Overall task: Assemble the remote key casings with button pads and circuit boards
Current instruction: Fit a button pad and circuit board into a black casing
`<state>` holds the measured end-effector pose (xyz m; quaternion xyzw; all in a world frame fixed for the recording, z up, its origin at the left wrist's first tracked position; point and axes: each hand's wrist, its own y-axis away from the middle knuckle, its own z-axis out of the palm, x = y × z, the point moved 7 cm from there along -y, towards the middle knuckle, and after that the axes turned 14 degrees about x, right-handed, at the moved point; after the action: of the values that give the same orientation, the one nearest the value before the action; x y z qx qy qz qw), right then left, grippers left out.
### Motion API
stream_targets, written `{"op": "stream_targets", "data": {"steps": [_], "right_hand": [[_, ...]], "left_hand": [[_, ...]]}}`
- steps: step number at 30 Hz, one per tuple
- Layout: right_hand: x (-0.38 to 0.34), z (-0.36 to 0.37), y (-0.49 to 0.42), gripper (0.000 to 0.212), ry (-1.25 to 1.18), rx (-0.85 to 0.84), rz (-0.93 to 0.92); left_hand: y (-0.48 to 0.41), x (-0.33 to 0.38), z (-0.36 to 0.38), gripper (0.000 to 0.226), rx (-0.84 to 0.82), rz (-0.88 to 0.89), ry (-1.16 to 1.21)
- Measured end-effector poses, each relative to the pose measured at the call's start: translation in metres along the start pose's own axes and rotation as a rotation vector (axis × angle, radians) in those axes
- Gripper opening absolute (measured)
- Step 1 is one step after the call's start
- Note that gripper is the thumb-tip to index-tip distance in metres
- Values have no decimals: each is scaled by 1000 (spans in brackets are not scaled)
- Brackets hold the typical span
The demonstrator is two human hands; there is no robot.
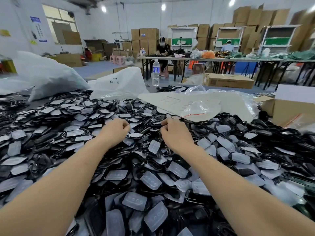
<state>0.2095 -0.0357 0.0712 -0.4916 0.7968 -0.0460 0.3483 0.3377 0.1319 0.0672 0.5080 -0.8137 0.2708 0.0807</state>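
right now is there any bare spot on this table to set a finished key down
Little. A grey strip of table shows between the white bag and the bottle; another below the big bag at left. The flat sheet is partly free. Nearer, the pile is solid.

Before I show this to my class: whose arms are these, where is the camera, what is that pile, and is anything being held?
There is no machine here. A person wears one wide-angle camera on the head, so this single picture looks forward and down along their own bare arms. The left hand and the right hand are close together over a big heap of black remote key casings mixed with cloudy, see-through button pads. Both hands have curled fingers, but whether they pinch a part is too small to tell. Behind the heap are a water bottle, white plastic bags and, at the right, a cardboard box.
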Motion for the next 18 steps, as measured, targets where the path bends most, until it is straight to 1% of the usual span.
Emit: {"op": "stream_targets", "data": {"steps": [5, 9, 11, 15, 18], "right_hand": [[13, -1, -12, 32, -39, 28, 45], [15, 1, -18, 32, -43, 38, 39], [14, 2, -19, 31, -46, 50, 34], [11, 5, -22, 28, -56, 77, 33], [13, 6, -23, 28, -70, 81, 37]], "left_hand": [[-9, 24, 30, 12, -99, 130, -31], [-15, 31, 38, 9, -72, 203, -86], [-18, 36, 40, 11, -95, 227, -133], [-24, 47, 43, 22, -111, 264, -312], [-26, 51, 47, 26, -147, 243, -374]]}}
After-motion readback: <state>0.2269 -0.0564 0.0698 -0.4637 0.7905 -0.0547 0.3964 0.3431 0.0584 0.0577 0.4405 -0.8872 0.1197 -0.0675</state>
